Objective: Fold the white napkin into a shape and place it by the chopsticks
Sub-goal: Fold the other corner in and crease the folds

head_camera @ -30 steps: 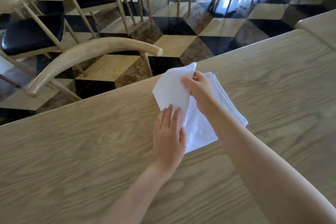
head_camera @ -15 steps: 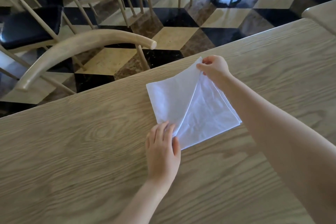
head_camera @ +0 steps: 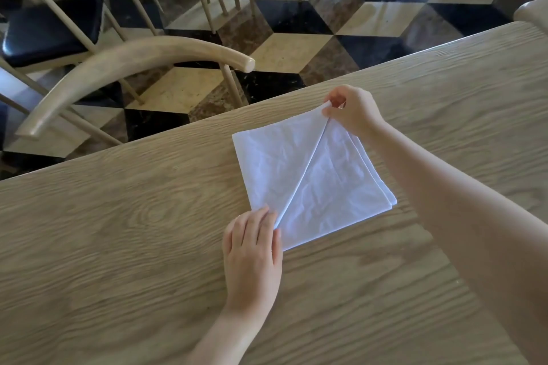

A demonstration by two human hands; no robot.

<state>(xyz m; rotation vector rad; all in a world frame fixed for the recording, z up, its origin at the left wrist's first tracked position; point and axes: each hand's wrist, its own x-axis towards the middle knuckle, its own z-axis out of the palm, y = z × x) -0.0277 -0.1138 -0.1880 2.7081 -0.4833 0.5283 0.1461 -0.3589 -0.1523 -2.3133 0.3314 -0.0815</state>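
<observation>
Two hands work the white napkin (head_camera: 326,181) flat on the bench (head_camera: 118,246): the right hand (head_camera: 353,109) pinches the far corner in its grip, and the left hand (head_camera: 252,252) presses the near one, fingers straight. Soft, light cloth; the corners look the surest hold.

We see the napkin (head_camera: 311,178) lying on the table (head_camera: 118,246), a chair (head_camera: 118,68) behind the table's far edge to the left.
</observation>
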